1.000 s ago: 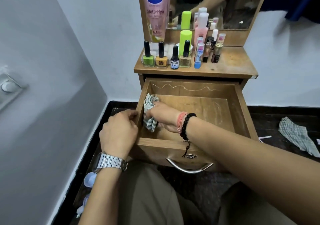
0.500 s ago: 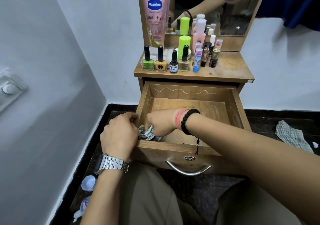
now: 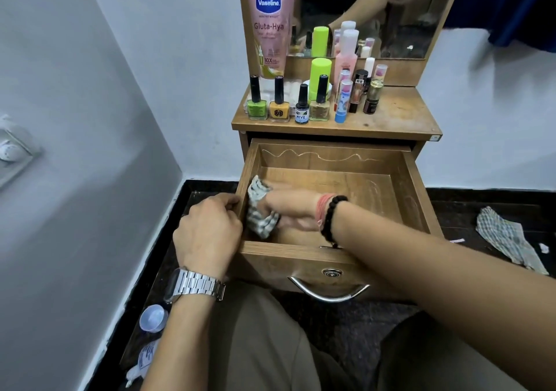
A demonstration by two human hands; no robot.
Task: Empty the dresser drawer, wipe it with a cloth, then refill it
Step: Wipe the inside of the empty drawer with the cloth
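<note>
The wooden dresser drawer (image 3: 418, 198) is pulled out, and only the cloth and my hand are inside it. My right hand (image 3: 288, 210) grips a bunched checked cloth (image 3: 260, 213) against the inner left wall, near the front corner. My left hand (image 3: 210, 231) holds the drawer's left side wall from outside, fingers curled over its top edge. Nail polish bottles (image 3: 279, 102), lip balms, small tubes and a pink Vaseline tube (image 3: 269, 23) stand on the dresser top (image 3: 397, 114).
A second checked cloth (image 3: 508, 237) lies on the dark floor at the right. A small clear lid (image 3: 153, 318) and wrappers sit on the floor at my left, beside the grey wall. A mirror rises behind the bottles. My knees are under the drawer's metal handle (image 3: 328, 293).
My right hand slid the cloth along the left wall, down to the front corner and back a little toward the rear. The left hand stayed on the drawer side.
</note>
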